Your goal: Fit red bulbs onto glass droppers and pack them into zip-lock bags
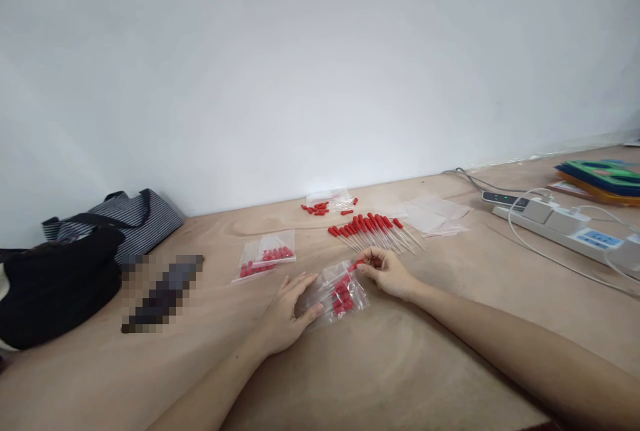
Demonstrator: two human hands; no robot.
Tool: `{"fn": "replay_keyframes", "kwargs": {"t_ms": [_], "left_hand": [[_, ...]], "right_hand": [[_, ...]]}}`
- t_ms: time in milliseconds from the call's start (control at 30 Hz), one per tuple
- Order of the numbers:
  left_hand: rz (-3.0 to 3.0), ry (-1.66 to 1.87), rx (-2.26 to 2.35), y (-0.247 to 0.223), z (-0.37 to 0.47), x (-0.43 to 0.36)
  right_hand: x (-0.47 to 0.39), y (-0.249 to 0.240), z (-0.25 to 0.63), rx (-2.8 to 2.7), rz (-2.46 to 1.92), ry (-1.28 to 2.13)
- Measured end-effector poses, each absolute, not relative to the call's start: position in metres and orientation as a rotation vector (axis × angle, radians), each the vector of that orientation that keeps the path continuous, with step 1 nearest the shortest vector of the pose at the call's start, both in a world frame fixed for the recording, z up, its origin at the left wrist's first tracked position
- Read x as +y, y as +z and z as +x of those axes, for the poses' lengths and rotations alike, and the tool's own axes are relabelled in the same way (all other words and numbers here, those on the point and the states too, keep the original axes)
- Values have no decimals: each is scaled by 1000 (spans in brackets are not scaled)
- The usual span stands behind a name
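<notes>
The left hand (pixel 290 311) is spread and unclenched, its fingers and thumb resting on the left side of a clear, thin plastic bag (pixel 342 296) that lies on the light-brown wooden table (pixel 425 364). Several droppers with red rubber bulbs lie inside this bag, their bulbs stacked toward its right side. The right hand (pixel 384 273) pinches a slim red-ended piece (pixel 359 262) between thumb and fingers at the bag's upper right corner; how far the piece reaches into the bag I cannot tell. Just beyond the right hand, a row of red-bulbed droppers with clear, narrow tubes (pixel 373 225) fans out, the bulbs pointing away from the person. Behind the row, loose red rubber bulbs (pixel 320 208) lie scattered near another transparent bag (pixel 341 199), and thin, flat clear bags (pixel 435 214) lie to the right. Left of the hands, two transparent bags of red-bulbed droppers (pixel 274 252) overlap. Farther right stands a long white power strip (pixel 595 236) with cables; at the far left, a black-and-white striped cloth bag (pixel 160 214) sits beside a black cloth bundle (pixel 75 284)
</notes>
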State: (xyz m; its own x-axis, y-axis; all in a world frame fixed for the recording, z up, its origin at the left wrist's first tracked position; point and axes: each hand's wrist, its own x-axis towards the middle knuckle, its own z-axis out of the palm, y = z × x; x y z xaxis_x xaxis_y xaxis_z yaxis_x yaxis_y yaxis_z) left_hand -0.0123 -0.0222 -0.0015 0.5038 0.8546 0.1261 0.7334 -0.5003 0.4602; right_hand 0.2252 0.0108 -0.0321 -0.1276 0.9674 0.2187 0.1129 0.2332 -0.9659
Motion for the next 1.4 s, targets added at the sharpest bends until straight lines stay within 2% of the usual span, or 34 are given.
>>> {"fn": "replay_keyframes", "kwargs": {"t_ms": [267, 433, 600, 933, 1100, 1400], "left_hand": [[2425, 490, 1332, -4, -13, -21], [2413, 470, 1334, -4, -13, -20], [2431, 451, 1318, -6, -14, -18], [2402, 628, 1333, -3, -13, -18], [2410, 651, 1278, 0, -12, -24], [2412, 509, 1213, 2, -8, -30]], "right_hand": [[10, -36, 216, -1604, -1110, 947], [14, -39, 209, -1658, -1036, 1145], [14, -37, 209, -1715, -867, 1196], [10, -19, 222, -2182, -1113, 673], [7, -19, 235, -2204, -1222, 633], [11, -28, 226, -2163, -1114, 619]]}}
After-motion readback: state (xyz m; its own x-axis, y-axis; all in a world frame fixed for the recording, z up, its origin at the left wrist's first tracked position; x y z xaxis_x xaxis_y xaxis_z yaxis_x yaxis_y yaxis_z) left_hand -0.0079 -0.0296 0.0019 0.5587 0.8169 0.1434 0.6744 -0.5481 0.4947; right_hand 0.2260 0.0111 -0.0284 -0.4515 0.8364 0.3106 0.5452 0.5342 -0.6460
